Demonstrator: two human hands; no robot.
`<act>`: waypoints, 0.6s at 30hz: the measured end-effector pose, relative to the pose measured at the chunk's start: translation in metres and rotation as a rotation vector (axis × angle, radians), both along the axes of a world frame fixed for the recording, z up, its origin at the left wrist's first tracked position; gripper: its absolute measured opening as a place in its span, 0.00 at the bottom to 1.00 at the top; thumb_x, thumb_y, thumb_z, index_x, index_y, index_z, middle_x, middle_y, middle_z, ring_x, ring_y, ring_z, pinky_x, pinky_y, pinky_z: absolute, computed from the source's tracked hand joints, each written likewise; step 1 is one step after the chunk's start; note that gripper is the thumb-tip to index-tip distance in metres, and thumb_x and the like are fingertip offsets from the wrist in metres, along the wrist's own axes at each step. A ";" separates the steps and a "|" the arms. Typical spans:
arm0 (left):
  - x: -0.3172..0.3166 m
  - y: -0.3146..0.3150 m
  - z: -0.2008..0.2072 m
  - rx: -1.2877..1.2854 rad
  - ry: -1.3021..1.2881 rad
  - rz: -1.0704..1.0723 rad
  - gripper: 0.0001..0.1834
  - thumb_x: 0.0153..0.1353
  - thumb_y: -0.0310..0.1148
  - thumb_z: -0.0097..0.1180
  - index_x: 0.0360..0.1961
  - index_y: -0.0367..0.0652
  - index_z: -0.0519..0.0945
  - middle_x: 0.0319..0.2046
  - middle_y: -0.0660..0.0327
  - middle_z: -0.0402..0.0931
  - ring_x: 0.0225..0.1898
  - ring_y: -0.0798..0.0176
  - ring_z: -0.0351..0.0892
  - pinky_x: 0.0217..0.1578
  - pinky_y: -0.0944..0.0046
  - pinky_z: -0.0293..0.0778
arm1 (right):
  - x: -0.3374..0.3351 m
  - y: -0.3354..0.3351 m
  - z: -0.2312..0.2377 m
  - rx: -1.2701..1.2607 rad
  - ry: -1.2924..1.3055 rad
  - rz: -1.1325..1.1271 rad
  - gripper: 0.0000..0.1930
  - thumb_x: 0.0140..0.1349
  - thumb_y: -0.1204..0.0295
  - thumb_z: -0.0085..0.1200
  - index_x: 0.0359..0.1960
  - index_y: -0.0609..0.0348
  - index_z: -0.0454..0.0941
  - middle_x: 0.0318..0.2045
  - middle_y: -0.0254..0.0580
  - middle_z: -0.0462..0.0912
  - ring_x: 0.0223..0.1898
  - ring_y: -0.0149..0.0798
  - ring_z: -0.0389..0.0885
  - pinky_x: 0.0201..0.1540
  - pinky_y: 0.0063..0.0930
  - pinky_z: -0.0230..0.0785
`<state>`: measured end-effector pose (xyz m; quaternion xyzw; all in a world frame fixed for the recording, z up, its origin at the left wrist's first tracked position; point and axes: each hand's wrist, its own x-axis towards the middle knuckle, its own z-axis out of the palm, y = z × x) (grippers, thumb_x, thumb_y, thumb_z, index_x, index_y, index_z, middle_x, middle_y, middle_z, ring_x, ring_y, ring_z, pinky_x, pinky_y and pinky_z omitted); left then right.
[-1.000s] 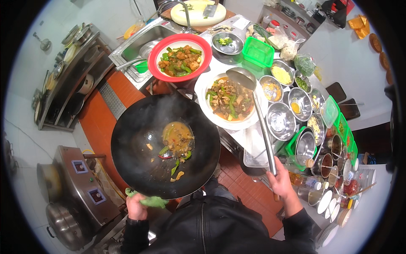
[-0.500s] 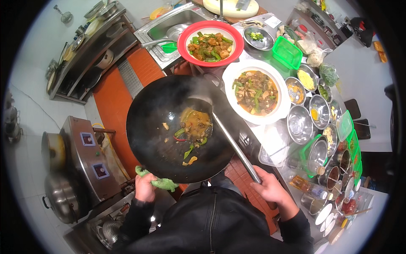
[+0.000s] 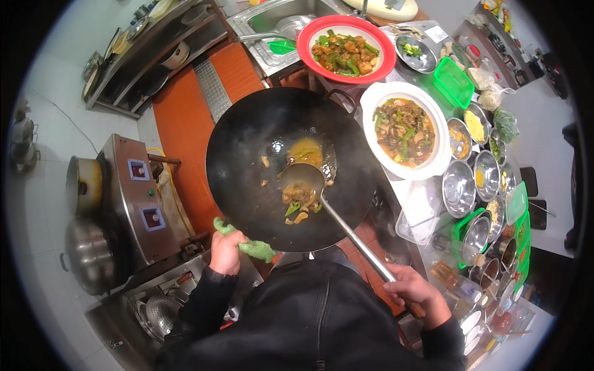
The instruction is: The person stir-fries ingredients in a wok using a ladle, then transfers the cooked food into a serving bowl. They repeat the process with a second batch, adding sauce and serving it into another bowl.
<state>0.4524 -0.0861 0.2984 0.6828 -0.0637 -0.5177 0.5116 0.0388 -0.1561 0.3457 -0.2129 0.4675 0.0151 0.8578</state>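
A large black wok [image 3: 238, 142] sits in front of me, with faint steam above it. My left hand [image 3: 225, 252] is closed on a green cloth [image 3: 257, 250] at the wok's near-left rim; whatever part of the wok lies under the cloth is hidden. My right hand [image 3: 417, 290] grips the long handle of a metal ladle [image 3: 352, 238], near its wooden end. Its round bowl rests low in the wok, beside brown sauce [image 3: 306, 151] and a few bits of meat and green pepper [image 3: 300, 201].
To the right stands a white bowl [image 3: 437, 154] of meat and peppers in broth. Beyond it is a red-rimmed dish [image 3: 388, 52] of stir-fry. Metal bowls [image 3: 459, 188], green baskets [image 3: 455, 83] and bottles crowd the counter. A stove panel [image 3: 133, 204] and pots stand left.
The ladle's bowl has come nearer to me, over the food bits. My right hand has shifted right and down. The view has shifted, so the surroundings sit differently in the picture.
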 end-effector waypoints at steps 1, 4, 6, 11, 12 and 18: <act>0.001 0.001 0.000 0.002 0.014 0.004 0.02 0.46 0.19 0.51 0.22 0.36 0.75 0.20 0.60 0.74 0.21 0.65 0.73 0.23 0.65 0.67 | -0.003 0.002 0.003 0.104 -0.040 -0.040 0.22 0.62 0.80 0.51 0.59 0.60 0.70 0.20 0.30 0.70 0.16 0.24 0.67 0.17 0.18 0.59; 0.003 0.001 -0.002 0.002 0.005 0.002 0.03 0.46 0.19 0.51 0.23 0.34 0.76 0.21 0.59 0.75 0.24 0.64 0.75 0.28 0.65 0.70 | -0.004 0.009 0.006 0.258 -0.163 -0.131 0.24 0.63 0.77 0.50 0.62 0.61 0.66 0.18 0.32 0.68 0.14 0.24 0.65 0.16 0.15 0.56; 0.005 0.001 -0.003 0.031 -0.012 -0.026 0.04 0.46 0.19 0.51 0.25 0.34 0.76 0.22 0.59 0.75 0.26 0.64 0.76 0.31 0.64 0.71 | -0.002 0.014 0.004 0.359 -0.242 -0.192 0.27 0.62 0.77 0.50 0.65 0.62 0.63 0.17 0.33 0.67 0.13 0.24 0.63 0.16 0.16 0.55; 0.006 0.001 -0.004 0.037 -0.010 -0.019 0.02 0.46 0.20 0.52 0.24 0.36 0.75 0.21 0.60 0.75 0.23 0.65 0.75 0.25 0.66 0.68 | 0.004 0.024 0.002 0.347 -0.268 -0.199 0.31 0.60 0.74 0.56 0.65 0.66 0.62 0.16 0.32 0.63 0.12 0.24 0.62 0.13 0.15 0.52; 0.006 0.001 -0.004 0.063 -0.023 -0.015 0.02 0.46 0.20 0.52 0.24 0.37 0.74 0.21 0.60 0.74 0.22 0.65 0.74 0.23 0.66 0.67 | 0.004 0.025 0.002 0.355 -0.287 -0.220 0.31 0.60 0.74 0.56 0.65 0.66 0.61 0.16 0.32 0.63 0.12 0.24 0.61 0.13 0.15 0.52; 0.005 0.000 -0.009 -0.037 -0.015 0.025 0.03 0.46 0.21 0.52 0.23 0.38 0.74 0.21 0.61 0.74 0.22 0.63 0.75 0.24 0.64 0.70 | -0.015 0.022 0.013 0.304 -0.392 -0.364 0.31 0.61 0.73 0.55 0.66 0.65 0.60 0.17 0.31 0.64 0.11 0.23 0.62 0.14 0.16 0.53</act>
